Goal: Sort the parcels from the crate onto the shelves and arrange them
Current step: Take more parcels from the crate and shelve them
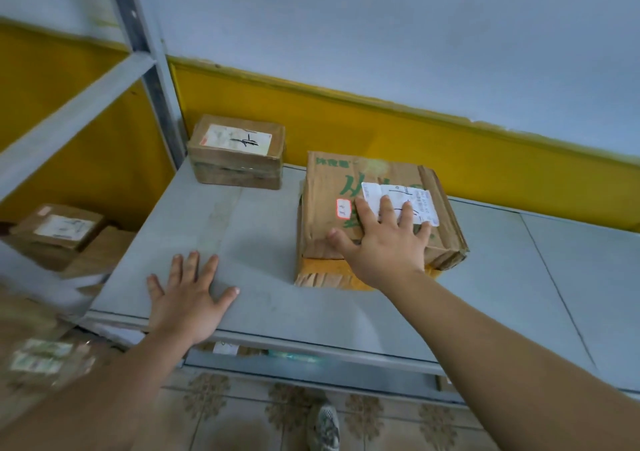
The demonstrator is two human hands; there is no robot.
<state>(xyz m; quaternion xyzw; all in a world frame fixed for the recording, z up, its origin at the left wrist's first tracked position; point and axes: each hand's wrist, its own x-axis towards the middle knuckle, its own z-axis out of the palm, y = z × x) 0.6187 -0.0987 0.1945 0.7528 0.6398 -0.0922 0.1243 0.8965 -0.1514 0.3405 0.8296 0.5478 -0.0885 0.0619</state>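
The grey shelf (263, 228) carries 2 parcels. The big parcel (346, 180) lies near the middle of the shelf. Its brown wrapping is creased and printed with green characters, and yellow tape (322, 272) runs along its near edge. The right hand (384, 242) rests flat on top of it — fingers straight and spread wide, the fingertips over a white label (398, 190), the thumb pointing left; it curls round nothing. A small sticker (343, 208) with a red border sits on the parcel just left of this hand. The left hand (190, 294) lies palm down on the bare shelf, near the front edge and well apart from the big parcel, also with fingers straight and spread, holding nothing. The small parcel (239, 163) stands at the back left corner of the shelf, beside the metal post (149, 69) and close to the wall (381, 34). It has a white paper with a black handwritten mark on top, and it does not touch the big parcel. To the left, on a lower level of the next rack, more parcels (55, 232) lie together. Below — on the patterned floor (214, 402) — 1 shoe (323, 426) shows. The wall is pale grey above and yellow lower down.
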